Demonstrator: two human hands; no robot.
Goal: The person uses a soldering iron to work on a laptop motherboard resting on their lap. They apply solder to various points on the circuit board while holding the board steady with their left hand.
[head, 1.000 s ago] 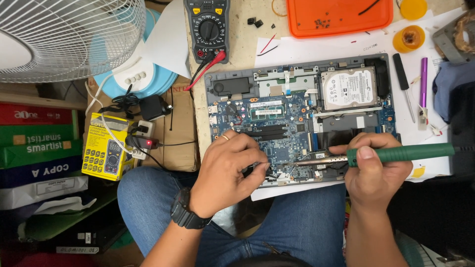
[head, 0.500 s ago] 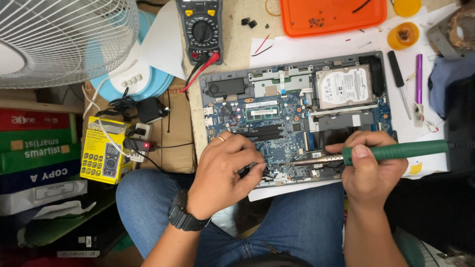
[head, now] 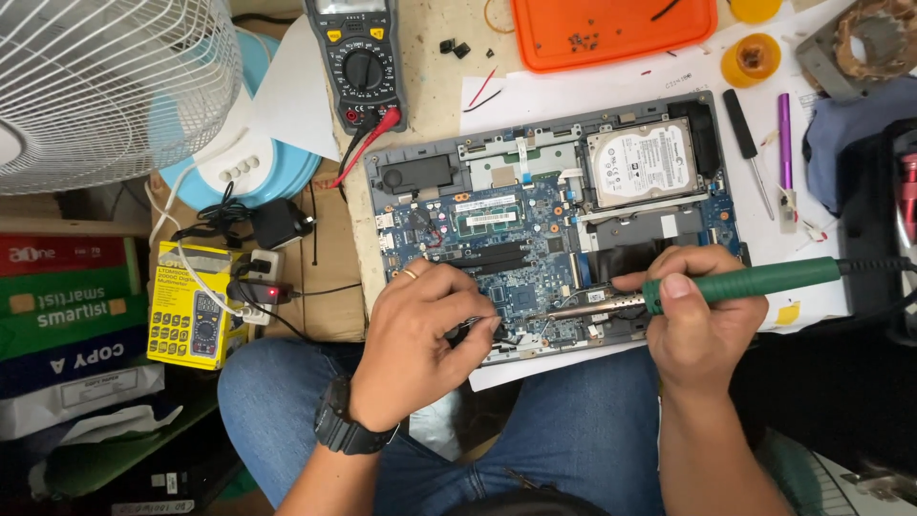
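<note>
**Soldering iron tip working the lower edge of an opened laptop**

The right hand [head: 702, 330] is gripping a green-handled soldering iron [head: 735, 284], fingers curled fully around the handle and the thumb pressing on top near its front end. The iron is lying almost level, its metal shaft pointing toward 9 o'clock and its tip touching the blue motherboard [head: 521, 263] near that board's 6 o'clock edge.

The left hand [head: 420, 349] is resting over the board's lower left part, thumb and forefinger pressed together on a small dark tool [head: 475, 327], probably tweezers; its shape is too small to tell surely. Its point is sitting just beside the iron's tip, at about 9 o'clock from it. A ring is showing on one finger and a black wristwatch [head: 346, 430] on the wrist.

The opened laptop [head: 707, 129] is lying on white paper [head: 573, 91] over the person's lap, with a silver hard drive [head: 642, 162] at its 2 o'clock corner. A multimeter [head: 361, 59] is standing at 11 o'clock from the laptop, an orange tray [head: 611, 38] at 12 o'clock, a white fan [head: 100, 86] far toward 9 o'clock.

Compared with half a second ago, both hands are keeping the same grips and places; only the view is shifting slightly.
</note>
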